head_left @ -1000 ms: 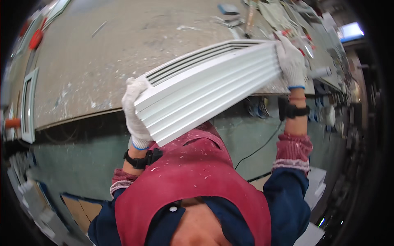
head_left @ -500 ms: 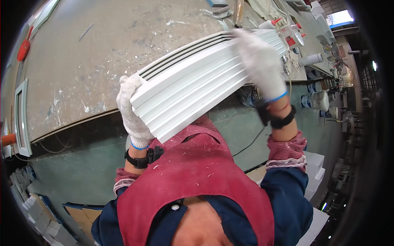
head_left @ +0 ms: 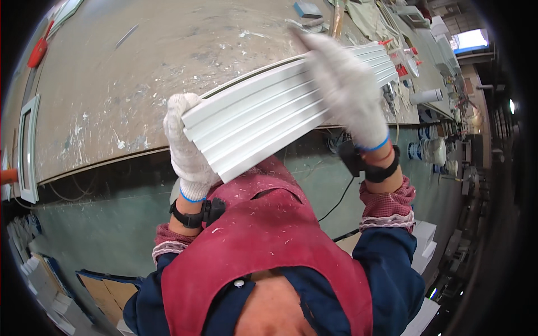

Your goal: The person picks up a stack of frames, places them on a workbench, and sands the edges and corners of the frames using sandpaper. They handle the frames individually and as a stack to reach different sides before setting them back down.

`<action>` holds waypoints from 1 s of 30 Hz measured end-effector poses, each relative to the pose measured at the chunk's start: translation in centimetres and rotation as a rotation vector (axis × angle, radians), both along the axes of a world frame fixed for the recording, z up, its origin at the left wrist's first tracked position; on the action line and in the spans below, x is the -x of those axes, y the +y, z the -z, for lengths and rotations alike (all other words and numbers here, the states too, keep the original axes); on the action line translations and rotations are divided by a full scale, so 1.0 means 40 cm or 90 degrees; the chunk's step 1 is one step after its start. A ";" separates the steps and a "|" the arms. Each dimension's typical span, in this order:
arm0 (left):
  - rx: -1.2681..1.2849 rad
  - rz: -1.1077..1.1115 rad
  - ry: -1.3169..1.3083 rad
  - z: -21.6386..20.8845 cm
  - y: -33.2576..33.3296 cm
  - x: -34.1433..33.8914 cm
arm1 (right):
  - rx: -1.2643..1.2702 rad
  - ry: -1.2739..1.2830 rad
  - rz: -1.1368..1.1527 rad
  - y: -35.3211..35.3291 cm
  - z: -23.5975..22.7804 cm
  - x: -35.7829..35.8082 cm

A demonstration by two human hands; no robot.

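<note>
A long white ribbed panel (head_left: 263, 112), or a stack of moulding strips, lies slanted across the near edge of the workbench and juts over it toward my apron. My left hand (head_left: 184, 126), in a white knit glove, is closed round its left end. Over its right part is my right hand (head_left: 347, 84), also gloved and smeared by motion. From its fingers sticks a thin grey-brown piece (head_left: 301, 39), too blurred to name. The glove hides part of the panel's ribs.
The paint-spotted workbench (head_left: 145, 67) carries a red-handled tool (head_left: 38, 53) at far left, a small pale frame (head_left: 28, 148) at its left edge and a blue-grey block (head_left: 308, 9) at the back. Glue bottles (head_left: 408, 61) stand right. White buckets (head_left: 428, 150) sit on the floor.
The panel has tipped, so its ribbed face shows more and the grooved upper edge less. My left hand has risen slightly; my right hand has shifted a little left and down over the panel.
</note>
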State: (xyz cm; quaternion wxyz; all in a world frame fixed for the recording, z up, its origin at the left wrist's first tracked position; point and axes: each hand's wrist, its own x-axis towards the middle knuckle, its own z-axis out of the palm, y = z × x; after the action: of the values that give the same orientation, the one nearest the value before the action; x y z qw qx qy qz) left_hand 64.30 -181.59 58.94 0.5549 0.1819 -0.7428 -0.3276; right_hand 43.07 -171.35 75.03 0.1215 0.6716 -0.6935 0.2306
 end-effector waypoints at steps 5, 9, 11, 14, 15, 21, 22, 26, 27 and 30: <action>0.101 -0.093 -0.085 -0.022 -0.029 0.013 | -0.014 -0.011 0.287 -0.018 -0.012 0.161; 0.051 -0.126 -0.190 -0.029 -0.041 0.014 | 0.032 0.077 0.205 -0.054 0.011 0.193; -0.006 -0.112 -0.196 -0.026 -0.040 0.012 | 0.059 0.102 0.194 -0.072 0.016 0.193; -0.141 -0.047 -0.190 -0.019 -0.037 0.011 | 0.050 0.114 0.196 -0.085 0.010 0.186; -0.164 -0.037 -0.188 -0.016 -0.038 0.011 | 0.043 0.114 0.200 -0.087 0.006 0.182; -0.115 -0.075 -0.062 0.003 -0.039 0.029 | -0.056 0.083 0.227 -0.069 -0.022 0.194; -0.099 -0.087 -0.022 0.009 -0.037 0.033 | -0.062 0.085 0.246 -0.063 -0.023 0.204; -0.062 -0.092 0.001 0.019 -0.022 0.013 | -0.082 0.100 0.296 -0.015 -0.015 0.260; -0.058 -0.083 -0.033 0.021 -0.018 0.003 | -0.101 0.107 0.324 0.005 -0.009 0.277; -0.049 -0.049 -0.055 0.030 0.007 -0.017 | -0.110 0.106 0.358 0.072 0.005 0.334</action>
State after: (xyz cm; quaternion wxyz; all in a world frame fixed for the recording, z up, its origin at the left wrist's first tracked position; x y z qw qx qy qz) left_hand 64.96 -181.33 57.75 0.5269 0.2454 -0.7455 -0.3261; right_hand 29.70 -168.46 74.83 0.1794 0.4773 -0.8572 0.0725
